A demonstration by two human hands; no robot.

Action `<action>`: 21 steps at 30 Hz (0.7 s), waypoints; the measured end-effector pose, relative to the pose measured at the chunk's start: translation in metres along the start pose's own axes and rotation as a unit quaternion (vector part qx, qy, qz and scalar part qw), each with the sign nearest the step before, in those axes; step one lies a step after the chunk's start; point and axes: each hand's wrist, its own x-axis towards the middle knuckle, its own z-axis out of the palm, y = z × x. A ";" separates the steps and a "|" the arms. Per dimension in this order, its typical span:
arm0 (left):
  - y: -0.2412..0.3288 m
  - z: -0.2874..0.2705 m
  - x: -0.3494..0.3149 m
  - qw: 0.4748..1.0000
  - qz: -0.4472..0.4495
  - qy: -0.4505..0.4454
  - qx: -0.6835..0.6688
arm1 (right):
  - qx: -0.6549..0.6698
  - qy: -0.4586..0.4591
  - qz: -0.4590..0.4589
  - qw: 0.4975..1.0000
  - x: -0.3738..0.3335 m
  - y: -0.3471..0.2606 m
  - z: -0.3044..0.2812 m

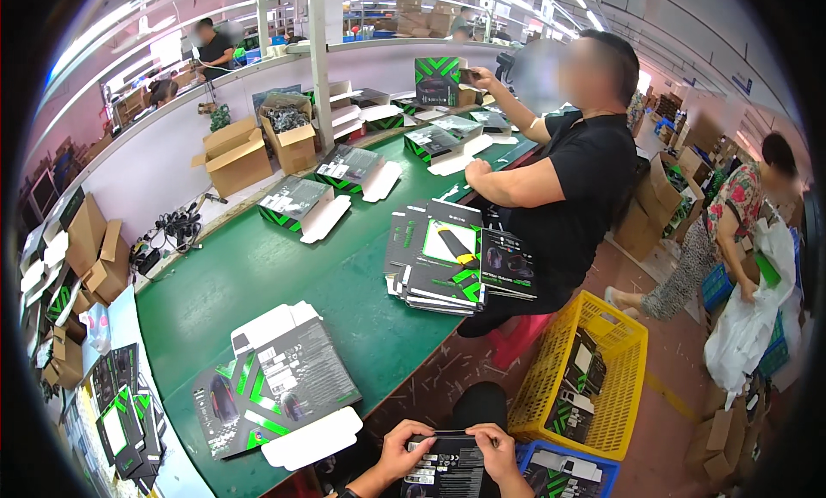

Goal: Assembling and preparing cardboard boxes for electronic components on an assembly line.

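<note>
A: Where do we have our hands?

B: Low in view, just off the near edge of the green bench. Our left hand and right hand are partly closed, thumbs and fingers pinching the upper edge of a black printed carton, one at each end.

A: Can we see all of that carton?

B: No, its lower part runs out of view below. We see it between the bench and a blue crate, which has more printed packaging in it.

A: What lies near us on the bench?

B: To our left, a black-and-green box with white flaps spread out. Farther up, at the bench's right edge, we have a stack of flat cartons, with a yellow-and-black tool on top.

A: And past the blue crate?

B: A yellow crate on the floor, with black packages inside. Beyond the stack, a co-worker in a black shirt sits at the bench, one arm reaching towards an upright black-and-green box.
</note>
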 end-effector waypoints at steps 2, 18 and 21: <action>-0.003 0.002 0.000 1.000 -0.001 0.002 -0.001 | -0.004 0.012 0.000 1.000 -0.002 0.002 0.000; -0.009 0.004 -0.004 0.997 -0.078 -0.010 0.009 | -0.056 0.062 -0.029 0.996 -0.011 0.015 0.002; -0.016 0.007 -0.013 0.987 -0.151 0.028 -0.048 | -0.031 0.062 -0.001 0.998 -0.010 0.025 0.003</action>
